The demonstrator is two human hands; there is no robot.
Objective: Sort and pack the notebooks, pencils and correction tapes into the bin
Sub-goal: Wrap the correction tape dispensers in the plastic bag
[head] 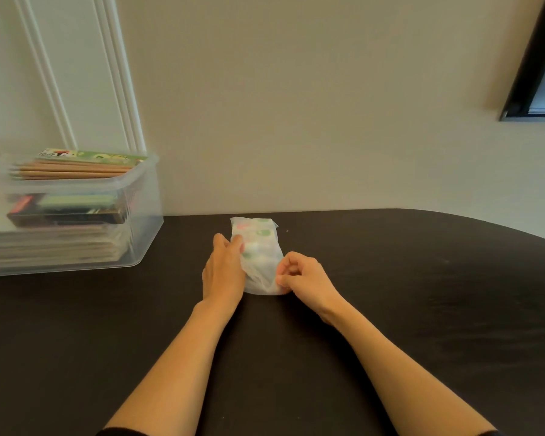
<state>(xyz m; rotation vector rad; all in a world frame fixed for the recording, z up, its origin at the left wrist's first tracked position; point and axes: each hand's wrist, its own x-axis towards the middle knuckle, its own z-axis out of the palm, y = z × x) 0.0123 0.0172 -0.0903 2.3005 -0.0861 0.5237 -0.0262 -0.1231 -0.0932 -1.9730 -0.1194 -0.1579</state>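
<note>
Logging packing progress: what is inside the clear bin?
Stacked notebooks at the bottom, dark boxes above, pencils and a green packet on top. The bin wall blurs box labels.

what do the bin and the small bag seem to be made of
Bin: rigid clear plastic, faintly frosted; the stacked contents show through its wall.
Bag: probably thin plastic film, milky and translucent; it wrinkles, and coloured shapes show faintly through it.

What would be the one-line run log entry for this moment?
left hand: holds pouch side | right hand: pinches pouch near corner | pouch: on table | bin: partly packed
</note>
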